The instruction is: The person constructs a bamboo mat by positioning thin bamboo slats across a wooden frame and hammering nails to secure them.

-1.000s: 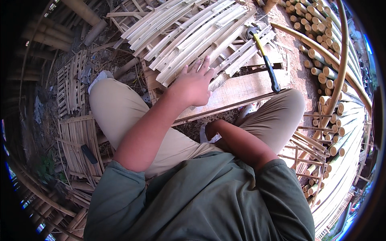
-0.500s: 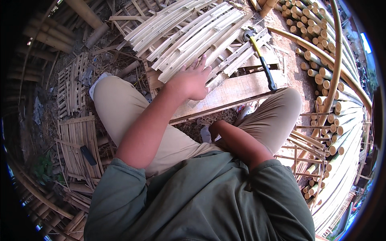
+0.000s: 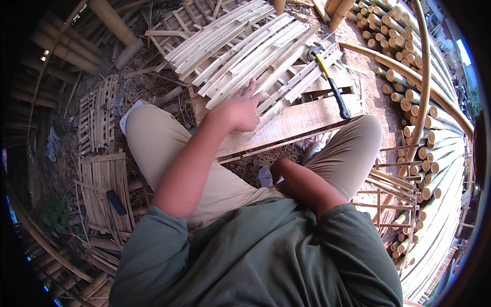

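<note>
My left hand (image 3: 238, 110) lies over the near ends of a panel of split bamboo slats (image 3: 245, 64), its fingers stretched out and apart. The pale slats lie roughly side by side, slanting up to the right. Below them is a wooden plank (image 3: 296, 118), close to the hand. A hammer (image 3: 331, 79) with a black and yellow handle rests on the slats and plank, its head at the far end. My right hand (image 3: 277, 169) hangs low between my knees, by the inside of the right thigh; its fingers are hidden.
Cut bamboo poles (image 3: 432, 138) are stacked along the right, with a curved pole (image 3: 404, 71) in front. At the left lie slatted bamboo panels (image 3: 97, 115), and a dark, flat object (image 3: 116, 202) sits on one. Thin bamboo sticks (image 3: 391, 185) are beside my right knee.
My left hand has shifted slightly left, and its fingers now look more drawn together at the slats. The right arm stays low. The whole view has moved a little.
</note>
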`<state>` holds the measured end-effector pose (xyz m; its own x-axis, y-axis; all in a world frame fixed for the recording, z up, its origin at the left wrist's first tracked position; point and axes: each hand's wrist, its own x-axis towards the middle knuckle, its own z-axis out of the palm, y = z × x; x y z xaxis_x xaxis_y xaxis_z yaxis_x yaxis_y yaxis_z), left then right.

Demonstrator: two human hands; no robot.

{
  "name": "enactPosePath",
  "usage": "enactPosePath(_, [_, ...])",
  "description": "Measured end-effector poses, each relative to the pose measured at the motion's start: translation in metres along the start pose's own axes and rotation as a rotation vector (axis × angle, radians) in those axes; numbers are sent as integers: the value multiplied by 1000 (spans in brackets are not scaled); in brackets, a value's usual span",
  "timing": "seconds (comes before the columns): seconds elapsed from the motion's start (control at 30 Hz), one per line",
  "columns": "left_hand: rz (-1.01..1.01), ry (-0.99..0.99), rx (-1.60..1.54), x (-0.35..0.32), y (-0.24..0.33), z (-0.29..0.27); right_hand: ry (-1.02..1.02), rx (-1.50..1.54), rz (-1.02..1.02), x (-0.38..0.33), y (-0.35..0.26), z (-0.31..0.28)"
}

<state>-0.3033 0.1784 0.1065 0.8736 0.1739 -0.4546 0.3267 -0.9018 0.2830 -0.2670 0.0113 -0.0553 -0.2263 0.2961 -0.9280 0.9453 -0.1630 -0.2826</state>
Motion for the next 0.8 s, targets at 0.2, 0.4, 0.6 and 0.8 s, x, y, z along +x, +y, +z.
enactPosePath(0.2, [-23,-7,8,-1,0,-4,6,13,3,-3,2,2])
enactPosePath(0.4, [-10,-36,12,6,2,-2,13,24,13,-5,4,4])
enactPosePath(0.6, [-15,-64,-12,13,5,3,28,30,20,-6,5,3])
enactPosePath(0.8, [-2,-89,56,14,16,1,36,28,27,-6,10,4])
